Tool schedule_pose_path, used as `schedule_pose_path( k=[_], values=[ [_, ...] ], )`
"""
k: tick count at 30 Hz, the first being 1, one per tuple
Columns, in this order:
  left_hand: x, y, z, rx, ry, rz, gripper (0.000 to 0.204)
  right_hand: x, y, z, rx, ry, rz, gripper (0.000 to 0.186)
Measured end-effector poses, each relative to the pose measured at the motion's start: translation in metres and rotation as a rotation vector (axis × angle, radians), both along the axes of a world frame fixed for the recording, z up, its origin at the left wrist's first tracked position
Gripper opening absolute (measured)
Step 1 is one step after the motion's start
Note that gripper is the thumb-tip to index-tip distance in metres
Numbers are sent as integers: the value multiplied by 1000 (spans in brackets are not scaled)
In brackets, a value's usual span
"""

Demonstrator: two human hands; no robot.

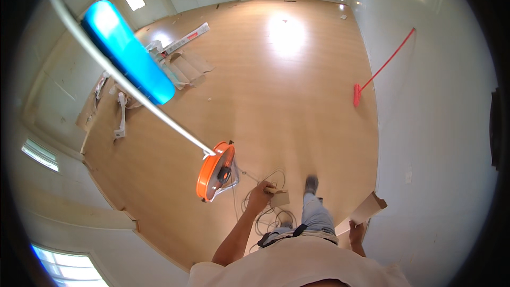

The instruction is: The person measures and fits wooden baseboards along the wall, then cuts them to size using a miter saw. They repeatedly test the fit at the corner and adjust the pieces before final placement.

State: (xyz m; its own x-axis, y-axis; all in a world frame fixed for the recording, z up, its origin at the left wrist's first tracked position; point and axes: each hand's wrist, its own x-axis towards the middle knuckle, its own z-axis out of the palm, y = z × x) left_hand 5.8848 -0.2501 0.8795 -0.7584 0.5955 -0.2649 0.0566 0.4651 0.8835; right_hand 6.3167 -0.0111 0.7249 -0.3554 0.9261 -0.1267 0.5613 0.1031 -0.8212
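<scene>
My left hand (259, 196) is closed around a small tan offcut of flat board (280, 198), held over the floor in front of my body. On my right, low beside the wall, my right hand (357, 233) grips a longer tan board (367, 209) by its lower part. Its far end shows a darker brown edge. Whether the pieces are wood or cardboard I cannot tell. Loops of grey cord (264, 219) lie under my left hand and around my feet. Left of that hand stands an orange drum-shaped reel (215, 172) with a dark hub.
A white pole (143, 101) rises from the reel toward the upper left, with a bright blue panel (130, 53) beside it. A red long-handled broom (357, 95) leans against the right wall. Torn cardboard (186, 69) and plastic wrapping (121, 119) lie at the far left.
</scene>
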Motion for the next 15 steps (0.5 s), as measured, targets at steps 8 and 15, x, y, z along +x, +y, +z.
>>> schedule_pose_path(
  k=[8,15],
  values=[
    [-136,160,-31,-58,-85,60,23,-167,174,-55,-105,-206,221,29],
    [-288,239,-5,-22,-86,194,26,-412,381,-32,108,-230,571,32]
  ],
)
